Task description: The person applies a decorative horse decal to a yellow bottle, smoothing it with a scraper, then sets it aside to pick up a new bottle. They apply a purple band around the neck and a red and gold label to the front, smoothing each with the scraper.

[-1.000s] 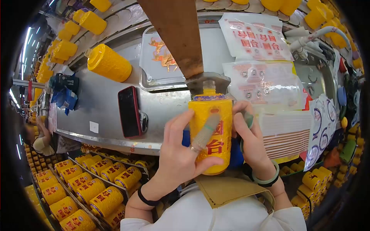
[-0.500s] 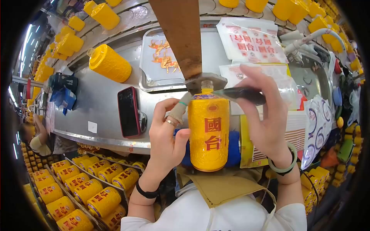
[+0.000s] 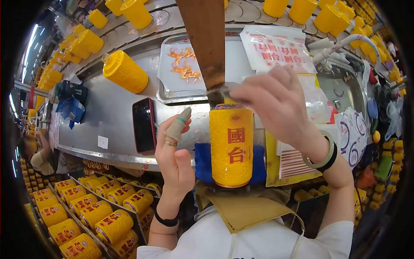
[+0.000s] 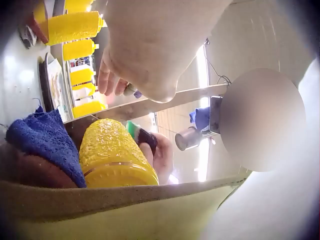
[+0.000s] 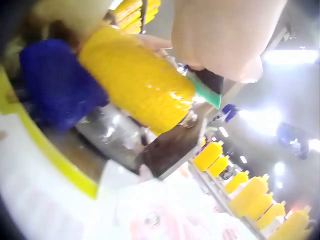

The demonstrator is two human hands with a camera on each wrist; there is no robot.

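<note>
Yellow bottle [image 3: 221, 146] and hands, seen from above. The bottle lies on its side at the near edge of the bench [image 3: 108, 125], beside a blue cloth [image 3: 260, 162] that shows on both flanks. Its long axis runs from the wooden beam [image 3: 202, 34], at the neck end, to the apron [image 3: 250, 209], at the base end; the red characters face up. The right hand [image 3: 284, 108] is the nearer: it reaches across from the right flank, its blurred fingers over the neck end. These fingers are curled round a dark tool with a green edge [image 5: 209, 94], which in the right wrist view lies close beside the neck end; whether it touches there cannot be told. The left hand [image 3: 174, 172] is beside the left flank, apart from it in the head view, holding nothing; its forefinger points toward the beam, its thumb raised, both loosely extended.
</note>
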